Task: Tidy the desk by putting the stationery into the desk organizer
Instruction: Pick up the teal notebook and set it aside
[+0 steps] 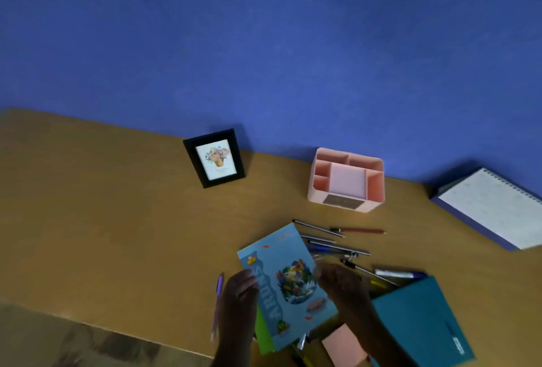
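I have the book (289, 287) between both hands. My left hand (239, 293) grips its left long edge and my right hand (341, 284) grips its right one, as far as the blur lets me tell. Its long axis runs away from me, with the far end leaning slightly right. The organizer (346, 180) stands beyond that far end, ahead and to the right of my grip and well apart from it, so my right hand is the nearer one. Between grip and organizer lie the loose pens (331, 242), just past my right hand and mostly crosswise to the book. A purple pen (218, 302) lies just outside my left hand, roughly along the book. I judge the book too large for any compartment, so it should go aside first to free the pens.
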Available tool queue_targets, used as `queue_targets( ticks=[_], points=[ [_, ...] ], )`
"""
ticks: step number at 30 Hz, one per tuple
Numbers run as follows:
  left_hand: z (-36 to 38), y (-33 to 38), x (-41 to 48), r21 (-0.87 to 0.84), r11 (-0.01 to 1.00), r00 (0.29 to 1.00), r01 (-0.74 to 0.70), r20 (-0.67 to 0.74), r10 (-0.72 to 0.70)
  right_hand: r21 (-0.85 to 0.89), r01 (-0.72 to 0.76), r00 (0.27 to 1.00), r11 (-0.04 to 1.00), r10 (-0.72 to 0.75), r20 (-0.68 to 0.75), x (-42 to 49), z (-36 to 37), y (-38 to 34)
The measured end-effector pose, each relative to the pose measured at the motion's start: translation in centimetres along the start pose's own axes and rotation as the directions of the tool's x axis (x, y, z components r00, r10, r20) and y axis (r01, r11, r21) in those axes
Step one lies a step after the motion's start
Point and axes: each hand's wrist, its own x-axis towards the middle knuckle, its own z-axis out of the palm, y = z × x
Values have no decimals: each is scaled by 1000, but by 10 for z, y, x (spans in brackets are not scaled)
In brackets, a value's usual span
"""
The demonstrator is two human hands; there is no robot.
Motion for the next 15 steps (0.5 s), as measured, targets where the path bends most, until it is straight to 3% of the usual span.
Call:
queue_targets(
  ticks=[5, 8, 12, 15],
  points=[
    [36, -1, -29, 46, 993, 961, 112, 248, -119, -62, -54, 998, 997, 51, -45, -44, -15, 50],
    [69, 3, -49, 157, 986, 920, 59, 374, -114, 8, -158, 977, 987, 158, -146, -61, -32, 83],
    [111, 10, -73, 380, 897, 832, -225, 554, -26, 47, -252, 914, 967, 254, -315, -75, -53, 129],
    [143, 17, -87, 404, 828, 754, -389, 655, 35, 107, -330, 834, 938, 343, -433, -93, -71, 151]
  ],
)
